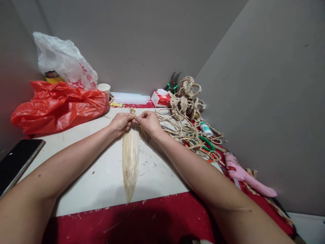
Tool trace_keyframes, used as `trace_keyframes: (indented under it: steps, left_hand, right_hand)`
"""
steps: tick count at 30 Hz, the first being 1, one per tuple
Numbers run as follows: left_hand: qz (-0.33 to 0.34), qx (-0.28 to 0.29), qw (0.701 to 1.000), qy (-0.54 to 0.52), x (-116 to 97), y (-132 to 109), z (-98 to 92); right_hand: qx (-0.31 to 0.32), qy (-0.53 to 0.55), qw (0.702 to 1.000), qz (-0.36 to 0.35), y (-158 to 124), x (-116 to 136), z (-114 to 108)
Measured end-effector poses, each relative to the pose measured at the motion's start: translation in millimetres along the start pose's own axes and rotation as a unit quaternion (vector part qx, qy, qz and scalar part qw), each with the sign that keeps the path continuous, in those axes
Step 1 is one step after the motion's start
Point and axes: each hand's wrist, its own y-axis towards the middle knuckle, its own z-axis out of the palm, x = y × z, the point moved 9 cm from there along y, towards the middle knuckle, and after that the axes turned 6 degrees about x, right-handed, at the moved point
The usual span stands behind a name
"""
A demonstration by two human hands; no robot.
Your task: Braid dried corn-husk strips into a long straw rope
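A long pale dried leaf (130, 162), pointed at its lower end, hangs down over the white board between my forearms. My left hand (122, 122) pinches its upper end from the left, fingers closed. Close against it, my right hand (149, 122) is closed at the same spot, thumb and forefinger pinched together. A small knotted tan piece (132, 111) sticks up just above my fingertips. The exact join between leaf and knot is hidden by the fingers.
A red plastic bag (61, 108), paper cup (104, 88) and phone (20, 162) lie left. Clear sticks (130, 98) and a tissue pack (161, 98) are behind. Braided rope (186, 132), green-handled scissors (208, 143) and a pink glue gun (247, 178) lie right on red cloth (137, 222).
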Motion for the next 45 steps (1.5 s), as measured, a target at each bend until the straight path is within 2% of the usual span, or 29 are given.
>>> trace_keyframes:
  steps: [4,7,8,9,12,15,17,19,23,25,27,29,32,35,37,39,41,43,45]
  left_hand:
    - [-0.007,0.001,1.0,0.009,0.3,1.3,-3.4]
    - [-0.017,0.006,1.0,0.009,0.5,3.8,-6.7]
    - [-0.021,0.008,1.0,0.008,0.8,4.5,-7.3]
    - [-0.024,0.011,1.0,0.008,1.1,5.0,-7.6]
    - [-0.028,0.021,0.999,0.009,1.7,5.4,-7.1]
    - [-0.03,0.03,0.999,0.013,1.5,4.8,-5.7]
    - [-0.034,0.03,0.999,0.022,1.4,4.2,-5.5]
    - [-0.035,0.026,0.998,0.035,1.2,3.8,-5.6]
    - [-0.021,0.007,0.997,0.068,0.2,3.7,-6.6]
    - [-0.011,-0.001,0.996,0.085,0.0,3.5,-6.7]
    - [-0.001,-0.01,0.995,0.102,0.0,3.0,-7.1]
    - [0.011,-0.022,0.992,0.121,-0.8,2.1,-8.0]
    - [0.037,-0.034,0.991,0.125,-3.2,0.4,-7.6]
    - [0.043,-0.036,0.993,0.107,-2.2,-1.0,-5.0]
    - [0.037,-0.038,0.994,0.095,-0.3,-1.5,-3.6]
    - [0.034,-0.047,0.995,0.076,0.7,-1.9,-3.9]
    - [0.028,-0.049,0.997,0.046,2.1,-2.1,-4.0]
    - [0.017,-0.039,0.999,0.017,4.1,-2.2,-2.5]
    - [0.004,-0.023,1.0,0.001,6.1,-2.6,0.3]
  right_hand:
    - [0.027,-0.021,0.999,-0.038,0.2,20.7,-21.0]
    - [-0.018,-0.064,0.992,-0.104,2.8,44.7,-49.5]
    - [-0.016,-0.077,0.991,-0.111,4.3,48.7,-52.6]
    - [0.01,-0.087,0.99,-0.108,6.3,49.7,-49.6]
    - [0.144,-0.079,0.985,-0.058,8.2,38.3,-21.7]
    - [0.225,0.025,0.974,0.02,4.7,19.6,0.7]
    - [0.243,0.09,0.965,0.049,4.1,11.6,7.4]
    - [0.25,0.089,0.963,0.042,6.3,9.6,8.7]
    - [0.236,-0.071,0.969,-0.014,13.9,18.2,1.2]
    - [0.225,-0.169,0.958,-0.048,15.7,27.4,-2.6]
    - [0.227,-0.22,0.947,-0.056,14.9,32.6,-3.7]
    - [0.25,-0.183,0.95,-0.031,11.0,30.7,-0.3]
    - [0.282,-0.014,0.959,0.033,-0.2,21.4,12.1]
    - [0.235,0.1,0.964,0.07,-9.1,12.6,18.8]
    - [0.184,0.103,0.975,0.068,-13.1,9.6,18.6]
    - [0.153,0.037,0.987,0.036,-16.5,13.4,18.5]
    - [0.122,-0.086,0.989,-0.022,-19.3,23.7,17.4]
    - [0.081,-0.215,0.971,-0.066,-22.6,33.5,15.5]
    - [0.062,-0.306,0.947,-0.073,-25.5,37.0,16.0]
